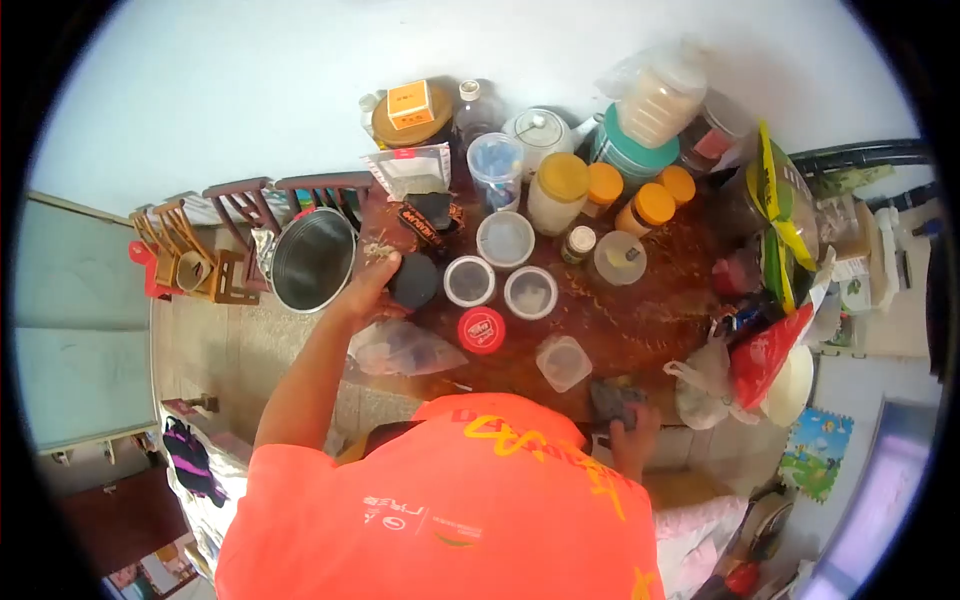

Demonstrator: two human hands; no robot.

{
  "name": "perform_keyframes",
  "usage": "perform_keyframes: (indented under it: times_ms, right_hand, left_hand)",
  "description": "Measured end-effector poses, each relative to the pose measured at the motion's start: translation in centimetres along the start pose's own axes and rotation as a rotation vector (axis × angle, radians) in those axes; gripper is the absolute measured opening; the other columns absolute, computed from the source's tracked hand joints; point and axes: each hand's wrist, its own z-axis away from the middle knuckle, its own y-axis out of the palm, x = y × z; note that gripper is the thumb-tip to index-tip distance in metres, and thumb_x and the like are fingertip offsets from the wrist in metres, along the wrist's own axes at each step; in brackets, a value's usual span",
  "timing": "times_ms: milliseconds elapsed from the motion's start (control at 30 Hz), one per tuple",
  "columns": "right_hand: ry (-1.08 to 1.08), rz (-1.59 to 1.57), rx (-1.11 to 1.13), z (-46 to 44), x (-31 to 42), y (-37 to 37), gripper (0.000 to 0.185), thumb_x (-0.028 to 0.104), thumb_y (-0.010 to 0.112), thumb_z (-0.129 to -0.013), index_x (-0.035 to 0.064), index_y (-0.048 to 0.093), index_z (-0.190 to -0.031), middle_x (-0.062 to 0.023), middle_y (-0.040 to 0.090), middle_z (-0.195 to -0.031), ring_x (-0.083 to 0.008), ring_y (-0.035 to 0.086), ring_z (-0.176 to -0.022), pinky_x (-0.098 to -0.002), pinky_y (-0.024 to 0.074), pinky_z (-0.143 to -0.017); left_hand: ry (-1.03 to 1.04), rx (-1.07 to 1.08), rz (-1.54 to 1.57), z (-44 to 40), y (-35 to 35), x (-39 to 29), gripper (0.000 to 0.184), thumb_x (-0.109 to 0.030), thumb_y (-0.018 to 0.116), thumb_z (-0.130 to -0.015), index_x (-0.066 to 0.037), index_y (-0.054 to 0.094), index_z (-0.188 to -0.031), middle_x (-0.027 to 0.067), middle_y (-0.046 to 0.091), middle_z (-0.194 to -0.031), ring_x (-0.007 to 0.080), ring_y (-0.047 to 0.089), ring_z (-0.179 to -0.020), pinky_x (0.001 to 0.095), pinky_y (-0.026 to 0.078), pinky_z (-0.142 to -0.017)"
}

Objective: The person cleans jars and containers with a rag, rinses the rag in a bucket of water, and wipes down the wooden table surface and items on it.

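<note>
My left hand [376, 292] is closed on a black round-lidded jar [413, 281] at the left side of the dark red table [640, 315]. At the table's front edge, my right hand [632, 428] is closed on a grey cloth [616, 400]. Right of the black jar stand small round containers [469, 281] with white rims. A red lid [481, 330] lies below them. Between the red lid and the cloth is a clear square container [564, 362]. A clear plastic bag [405, 348] lies just below my left hand.
A metal pot [312, 260] stands at the left. Along the wall are a white teapot [541, 135], a yellow-lidded jar [559, 193] and several orange-lidded jars [653, 204]. Plastic bags [703, 385] and a red packet [768, 357] sit at the right edge.
</note>
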Motion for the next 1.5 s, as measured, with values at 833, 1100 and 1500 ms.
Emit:
perform_keyframes:
  times_ms: [833,1100,1500]
  right_hand:
    - [0.459,-0.703,0.541,-2.2,9.3,-0.8,0.091,0.007,0.079,-0.073,0.0087,0.028,-0.148,-0.0162,0.045,-0.137,-0.0208,0.063,-0.098,-0.0317,0.0548,-0.076]
    - [-0.022,-0.546,0.347,-3.8,9.1,6.8,0.088,0.016,0.077,-0.076,0.0061,0.027,-0.147,-0.0193,0.046,-0.135,-0.0285,0.063,-0.098,-0.0373,0.0548,-0.075]
    - [0.473,-0.277,0.07,5.3,-1.7,4.6,0.043,0.016,0.075,-0.076,0.0062,0.057,-0.114,-0.0176,0.062,-0.103,-0.0364,0.06,-0.096,-0.0414,0.0475,-0.084]
  left_hand:
    - [0.159,-0.007,-0.595,9.3,11.8,4.7,0.074,-0.025,0.074,-0.083,-0.004,0.036,-0.143,0.0166,0.061,-0.121,0.0185,0.063,-0.083,0.0339,0.053,-0.076]
    - [0.137,-0.042,-0.458,6.2,12.5,5.7,0.075,-0.016,0.071,-0.087,-0.002,0.027,-0.146,0.0144,0.056,-0.129,0.0216,0.058,-0.114,0.0363,0.05,-0.092]
    - [-0.241,-0.01,0.002,5.4,12.7,6.4,0.058,-0.011,0.069,-0.086,-0.006,0.039,-0.136,0.0126,0.055,-0.122,0.0262,0.063,-0.104,0.0368,0.054,-0.085]
